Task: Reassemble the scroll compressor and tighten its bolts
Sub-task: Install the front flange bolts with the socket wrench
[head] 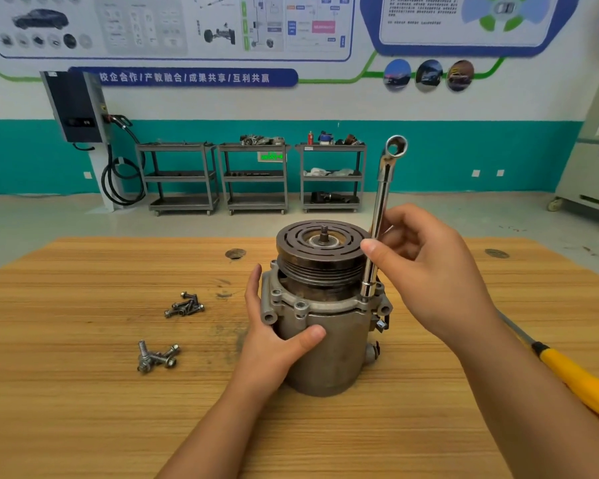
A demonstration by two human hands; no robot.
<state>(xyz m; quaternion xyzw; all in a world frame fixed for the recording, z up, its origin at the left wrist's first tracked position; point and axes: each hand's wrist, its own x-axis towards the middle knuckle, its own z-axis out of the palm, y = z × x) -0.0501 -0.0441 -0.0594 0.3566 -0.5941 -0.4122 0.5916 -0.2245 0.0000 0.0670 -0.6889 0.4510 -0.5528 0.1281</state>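
Observation:
The grey scroll compressor (329, 354) stands upright on the wooden table (83, 409), its dark slotted pulley (320, 248) on top. My left hand (274, 337) grips the housing's left side, thumb across the front. My right hand (426, 267) holds a chrome ring wrench (382, 202) nearly upright. The wrench's lower end sits on a bolt at the flange's right rim, and its ring end points up. Two heaps of loose bolts lie on the table to the left: a small dark heap (184, 305) and a larger silver heap (158, 357).
A yellow-handled screwdriver (574, 375) lies on the table at the right, behind my right forearm. Two round holes mark the tabletop's far edge. Beyond the table stand three grey shelf carts (253, 178) against a teal wall and a wall charger (77, 105).

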